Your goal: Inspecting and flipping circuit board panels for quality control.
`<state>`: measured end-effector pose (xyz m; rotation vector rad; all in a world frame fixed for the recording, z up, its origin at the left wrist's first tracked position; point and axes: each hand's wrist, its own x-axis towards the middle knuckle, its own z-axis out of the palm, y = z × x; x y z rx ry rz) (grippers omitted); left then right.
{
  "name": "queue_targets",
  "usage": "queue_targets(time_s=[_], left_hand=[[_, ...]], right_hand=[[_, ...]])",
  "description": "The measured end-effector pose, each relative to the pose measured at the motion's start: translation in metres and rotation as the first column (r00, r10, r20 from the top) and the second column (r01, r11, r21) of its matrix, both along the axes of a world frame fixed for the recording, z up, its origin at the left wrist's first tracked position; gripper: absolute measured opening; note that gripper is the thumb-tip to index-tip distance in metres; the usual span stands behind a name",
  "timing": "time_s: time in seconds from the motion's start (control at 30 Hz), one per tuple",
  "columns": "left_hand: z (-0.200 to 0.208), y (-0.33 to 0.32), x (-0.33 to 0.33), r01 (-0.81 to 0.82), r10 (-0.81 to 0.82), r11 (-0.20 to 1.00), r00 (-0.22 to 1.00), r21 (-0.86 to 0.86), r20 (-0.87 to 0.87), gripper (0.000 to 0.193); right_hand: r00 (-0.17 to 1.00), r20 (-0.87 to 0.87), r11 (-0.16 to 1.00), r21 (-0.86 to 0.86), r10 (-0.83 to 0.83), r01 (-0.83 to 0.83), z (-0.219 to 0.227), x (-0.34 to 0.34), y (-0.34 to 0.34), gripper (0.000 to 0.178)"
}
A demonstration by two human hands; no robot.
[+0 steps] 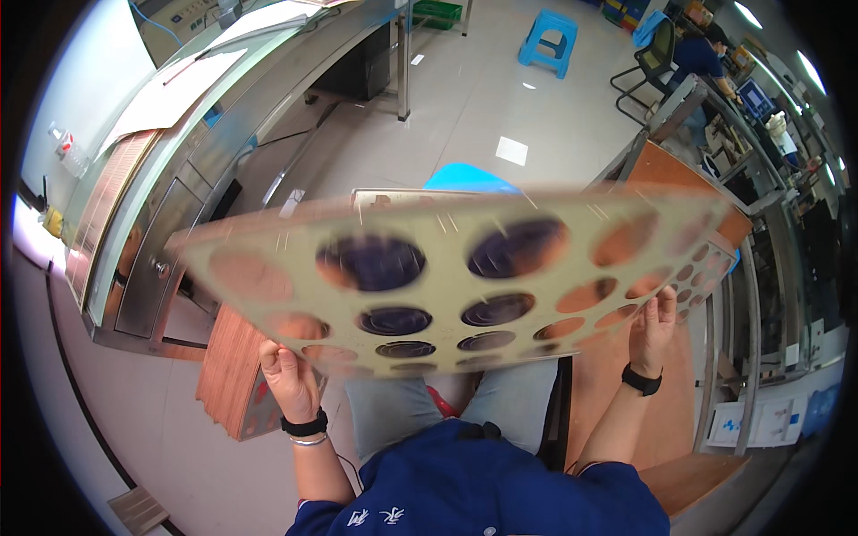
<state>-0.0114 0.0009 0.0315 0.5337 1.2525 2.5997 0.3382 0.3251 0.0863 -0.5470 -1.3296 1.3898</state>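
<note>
A wide, thin cream panel [447,299] with rows of shiny copper-coloured round patches is tilted up in front of me, above my lap. Motion blurs its far edge. My left hand [290,380] pinches the near left edge, thumb against the panel. On the other side, my right hand [652,335] grips the near right edge, its fingers partly hidden. Dark reflections fill several middle discs. Beyond the right edge shows another panel [710,272] with smaller round patches, partly covered by the held one.
A stack of copper-edged boards [228,371] stands low at left, by a steel-framed desk [161,255] carrying papers [170,94] and a bottle [67,150]. Brown board [661,402] lies at right beside a metal frame [753,357]. A blue stool [550,43] and a seated person [697,58] are farther off.
</note>
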Motion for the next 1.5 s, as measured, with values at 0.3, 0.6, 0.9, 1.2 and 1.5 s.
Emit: queue_targets(time_s=[0.3, 0.6, 0.9, 1.2, 1.5], left_hand=[[0.015, 0.045, 0.016, 0.223, -0.214, 0.964, 0.974, -0.145, 0.071, 0.021], [0.029, 0.037, 0.029, 0.364, -0.386, 0.922, 0.853, 0.131, 0.352, 0.037], [0.016, 0.032, 0.022, 0.441, -0.466, 0.885, 0.833, 0.149, 0.3, 0.038], [0.012, 0.03, 0.025, 0.404, -0.391, 0.914, 0.858, 0.032, 0.333, 0.037], [-0.022, 0.037, 0.029, 0.574, -0.556, 0.793, 0.544, 0.204, 0.629, 0.042]], right_hand=[[0.618, -0.635, 0.568, -0.323, 0.464, -0.757, -0.002, -0.014, 0.023, 0.039], [0.78, -0.529, 0.677, -0.44, 0.335, -0.59, -0.019, -0.023, -0.026, 0.041], [0.838, -0.478, 0.747, -0.449, 0.262, -0.49, -0.022, -0.014, -0.047, 0.043], [0.805, -0.547, 0.768, -0.405, 0.231, -0.496, -0.02, -0.019, -0.044, 0.046], [0.449, -0.816, 0.734, -0.045, 0.365, -0.677, -0.049, -0.056, -0.026, 0.049]])
